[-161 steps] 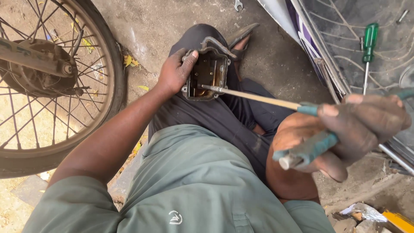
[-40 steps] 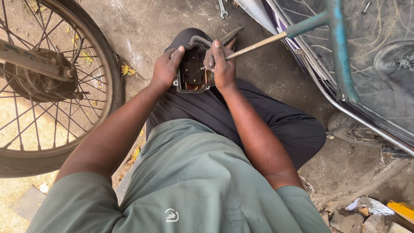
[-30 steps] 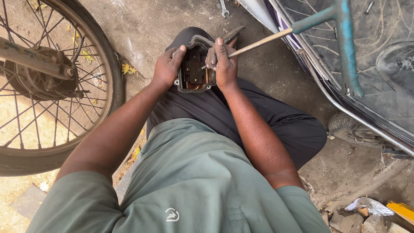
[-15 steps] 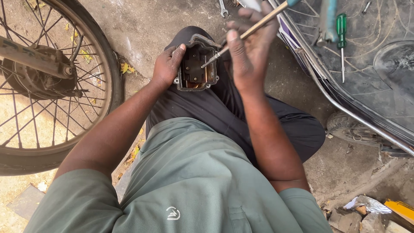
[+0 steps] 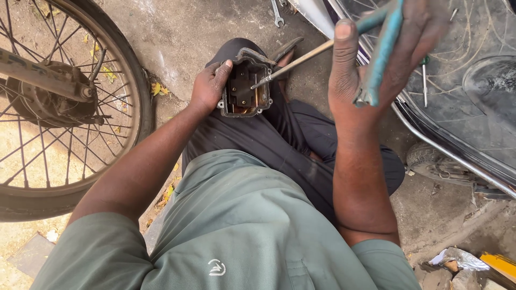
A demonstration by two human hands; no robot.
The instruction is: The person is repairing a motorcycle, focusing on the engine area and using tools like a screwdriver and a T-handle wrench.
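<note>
My left hand (image 5: 208,86) grips a small dark metal housing (image 5: 245,88) with an open cavity, resting it on my raised knee. My right hand (image 5: 376,59) is lifted close to the camera, closed on a teal-handled tool (image 5: 382,48). The tool's long metal shaft (image 5: 293,64) runs down-left and its tip sits at the housing's right rim. I am seated on the ground in dark trousers and a green shirt.
A spoked motorcycle wheel (image 5: 59,102) stands at left. A dark motorcycle body with a chrome rail (image 5: 457,156) fills the right. A green-handled screwdriver (image 5: 424,80) lies on it. A wrench (image 5: 276,13) lies on the concrete at top. Scraps (image 5: 462,260) lie bottom right.
My right hand left the housing and rose toward the camera with the teal-handled tool, the shaft tip now at the housing's rim. My left hand kept its hold.
</note>
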